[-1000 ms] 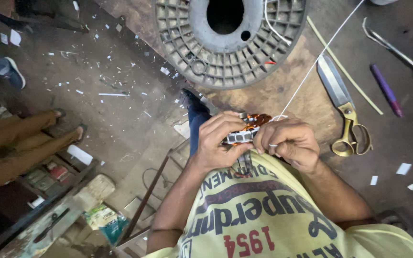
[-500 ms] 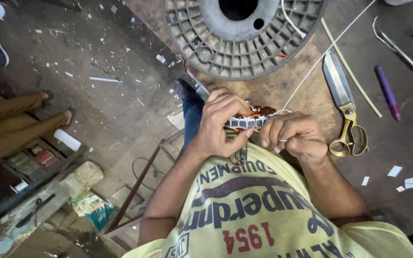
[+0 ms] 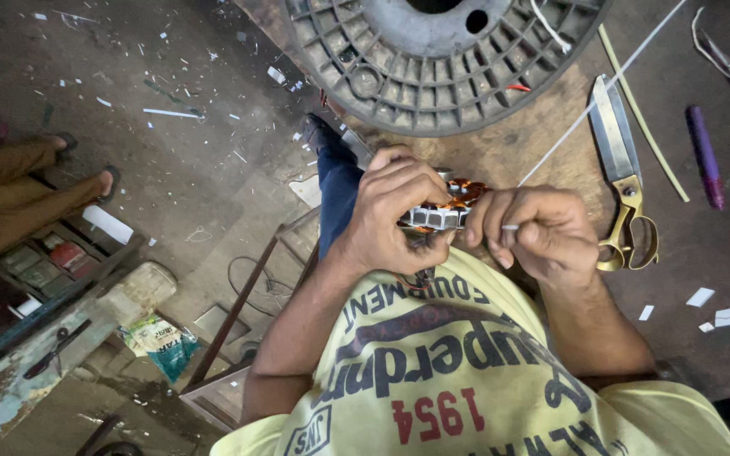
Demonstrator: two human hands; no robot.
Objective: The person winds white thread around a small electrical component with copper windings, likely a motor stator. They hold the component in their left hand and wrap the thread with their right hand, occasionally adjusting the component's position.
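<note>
Left hand (image 3: pixel 399 211) grips small stator core (image 3: pixel 445 207) with copper windings, held above table (image 3: pixel 509 152) edge. Right hand (image 3: pixel 542 232) pinches white strip (image 3: pixel 585 114) at the core. Risk: strip kinks or slips; core could drop. Scissors (image 3: pixel 623 169) and grey spool (image 3: pixel 441 59) crowd nearby.

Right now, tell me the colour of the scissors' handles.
Brass-gold, on the scissors lying on the table; the head view shows it.

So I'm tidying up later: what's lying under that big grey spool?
The grey spool rests on the brown worktable, with a white strip running beneath its rim. Anything else underneath is covered.
</note>
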